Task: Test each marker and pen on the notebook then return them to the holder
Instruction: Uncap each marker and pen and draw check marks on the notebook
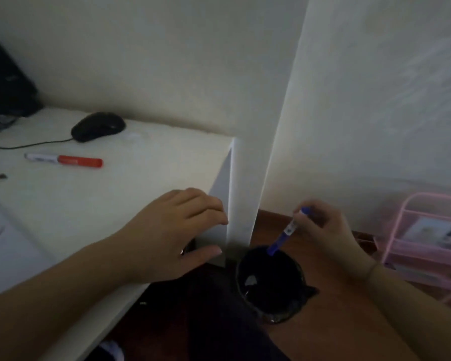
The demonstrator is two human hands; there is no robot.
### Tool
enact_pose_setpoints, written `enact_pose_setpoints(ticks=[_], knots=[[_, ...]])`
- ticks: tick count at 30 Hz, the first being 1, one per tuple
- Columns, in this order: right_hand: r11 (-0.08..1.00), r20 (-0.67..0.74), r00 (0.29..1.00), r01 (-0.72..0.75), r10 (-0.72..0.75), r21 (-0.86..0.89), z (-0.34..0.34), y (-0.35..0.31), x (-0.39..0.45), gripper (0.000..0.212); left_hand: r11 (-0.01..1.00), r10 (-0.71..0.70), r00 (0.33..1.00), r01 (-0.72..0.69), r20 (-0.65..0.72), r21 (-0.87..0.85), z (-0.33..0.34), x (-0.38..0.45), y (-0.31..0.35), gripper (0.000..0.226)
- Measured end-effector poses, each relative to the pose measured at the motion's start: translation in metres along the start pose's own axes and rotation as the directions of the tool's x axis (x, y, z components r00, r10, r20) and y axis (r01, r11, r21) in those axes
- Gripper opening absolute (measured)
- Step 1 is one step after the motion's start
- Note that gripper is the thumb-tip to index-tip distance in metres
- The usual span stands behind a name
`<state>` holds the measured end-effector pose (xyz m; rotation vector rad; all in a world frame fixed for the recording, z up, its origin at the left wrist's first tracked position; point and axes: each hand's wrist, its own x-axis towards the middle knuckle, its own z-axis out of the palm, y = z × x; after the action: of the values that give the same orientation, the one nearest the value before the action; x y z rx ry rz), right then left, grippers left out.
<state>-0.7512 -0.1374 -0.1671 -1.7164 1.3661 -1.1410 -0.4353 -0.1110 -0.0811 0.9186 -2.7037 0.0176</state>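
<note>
My right hand (328, 230) pinches a blue marker (287, 231) by its upper end. The marker hangs tilted, its lower tip over the rim of a black bin lined with a dark bag (270, 282) on the floor beside the desk. My left hand (177, 227) rests over the right edge of the white desk (120, 204), fingers spread and holding nothing. A red and white marker (65, 160) lies capped on the desk at the far left. White paper, perhaps the notebook (8, 246), shows blurred at the left edge. No holder is in view.
A black wired mouse (98, 126) sits at the back of the desk, with a dark device and cables (5, 82) in the far left corner. A pink wire rack (427, 241) stands on the brown floor at right. A wall corner rises beside the desk.
</note>
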Motion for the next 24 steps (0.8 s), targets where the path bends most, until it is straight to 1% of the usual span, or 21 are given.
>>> enact_pose_setpoints(ticks=[2, 4, 5, 6, 8, 9, 12, 13, 14, 16, 17, 19, 21, 23, 24], knots=[[0.997, 0.004, 0.999, -0.043, 0.043, -0.062, 0.003, 0.019, -0.012, 0.006, 1.0, -0.007, 1.0, 0.008, 0.013, -0.024, 0.005, 0.001, 0.0, 0.036], [0.99, -0.01, 0.996, -0.085, 0.084, -0.111, 0.006, 0.032, -0.018, 0.031, 0.997, -0.036, 0.999, 0.036, 0.002, -0.069, 0.004, 0.001, -0.001, 0.036], [0.987, -0.015, 0.996, -0.091, 0.09, -0.13, 0.008, 0.034, -0.02, 0.038, 0.995, -0.047, 0.999, 0.047, -0.003, -0.086, 0.004, 0.0, -0.002, 0.035], [0.987, -0.023, 0.996, -0.09, 0.087, -0.132, 0.01, 0.035, -0.019, 0.036, 0.994, -0.052, 0.999, 0.051, -0.006, -0.095, 0.005, 0.0, -0.003, 0.034], [0.989, -0.027, 0.997, -0.079, 0.076, -0.127, 0.014, 0.033, -0.013, 0.013, 0.994, -0.056, 0.998, 0.055, -0.009, -0.1, 0.005, -0.001, -0.003, 0.033], [0.99, -0.027, 0.998, -0.066, 0.063, -0.121, 0.017, 0.031, -0.009, 0.005, 0.994, -0.057, 0.998, 0.055, -0.015, -0.094, 0.005, -0.001, -0.003, 0.032], [0.997, -0.023, 0.999, -0.03, 0.028, -0.067, 0.026, 0.014, 0.005, 0.004, 0.996, -0.076, 0.995, 0.072, -0.069, -0.057, 0.002, -0.002, -0.005, 0.031], [1.0, -0.025, 1.0, -0.006, 0.006, -0.025, 0.031, 0.004, 0.01, 0.003, 0.994, -0.107, 0.989, 0.103, -0.106, -0.044, -0.003, -0.004, -0.007, 0.031], [1.0, -0.036, 0.999, 0.016, -0.016, 0.016, 0.036, -0.008, 0.016, 0.011, 0.987, -0.16, 0.976, 0.156, -0.148, -0.035, -0.01, -0.006, -0.01, 0.031], [0.992, -0.054, 0.996, 0.07, -0.064, 0.104, 0.05, -0.035, 0.027, 0.023, 0.952, -0.301, 0.929, 0.304, -0.216, -0.018, -0.028, -0.017, -0.02, 0.036], [0.982, -0.059, 0.993, 0.112, -0.104, 0.153, 0.058, -0.051, 0.033, 0.025, 0.922, -0.379, 0.897, 0.387, -0.229, -0.014, -0.037, -0.025, -0.029, 0.04], [0.953, -0.069, 0.981, 0.191, -0.179, 0.237, 0.08, -0.081, 0.045, 0.024, 0.833, -0.543, 0.814, 0.553, -0.204, -0.013, -0.053, -0.05, -0.048, 0.05], [0.92, -0.046, 0.966, 0.257, -0.255, 0.295, 0.105, -0.113, 0.055, 0.024, 0.709, -0.695, 0.7, 0.705, -0.162, 0.006, -0.065, -0.086, -0.067, 0.051], [0.885, 0.021, 0.94, 0.312, -0.34, 0.346, 0.136, -0.146, 0.063, 0.022, 0.581, -0.799, 0.582, 0.812, -0.151, 0.055, -0.075, -0.129, -0.08, 0.042], [0.869, 0.063, 0.919, 0.344, -0.39, 0.356, 0.155, -0.163, 0.066, 0.019, 0.532, -0.83, 0.535, 0.844, -0.156, 0.065, -0.08, -0.15, -0.085, 0.037]])
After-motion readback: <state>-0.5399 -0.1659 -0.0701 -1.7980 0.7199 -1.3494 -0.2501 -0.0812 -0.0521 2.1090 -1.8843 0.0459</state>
